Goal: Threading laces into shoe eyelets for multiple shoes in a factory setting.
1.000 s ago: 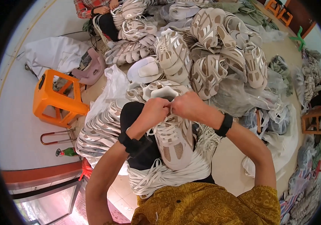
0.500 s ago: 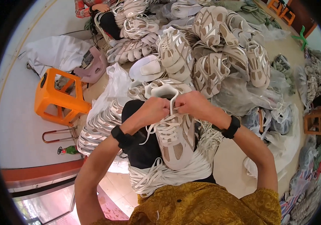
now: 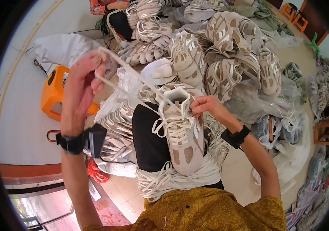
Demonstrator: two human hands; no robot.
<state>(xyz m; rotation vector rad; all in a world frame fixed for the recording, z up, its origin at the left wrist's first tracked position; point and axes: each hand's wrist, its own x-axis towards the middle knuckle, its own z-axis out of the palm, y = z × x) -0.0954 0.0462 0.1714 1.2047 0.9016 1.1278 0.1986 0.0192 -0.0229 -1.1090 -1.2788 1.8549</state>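
Note:
A beige and white sneaker [image 3: 187, 159] rests on my lap, toe toward me, its white laces threaded in rows over the tongue. My left hand [image 3: 83, 79] is raised at the left, fingers closed on a shoelace [image 3: 137, 77] that runs taut in two strands down to the shoe. At the right edge of the collar, my right hand [image 3: 207, 107] pinches the sneaker near its top eyelets; the fingertips partly hide that spot. Under the toe, a thick bundle of loose white laces [image 3: 172, 184] lies across my lap.
Stacked sneaker uppers [image 3: 222, 32] pile up ahead, with more nested uppers [image 3: 114, 131] left of my knee. An orange stool [image 3: 53, 94] stands at left. Clear plastic bags [image 3: 249, 96] lie at right. A co-worker's plaid sleeve [image 3: 98, 7] shows at top left.
My left hand has swung up and left from the collar, drawing the lace out long. My right hand has shifted slightly right, to the collar's edge. The shoe stays on my lap.

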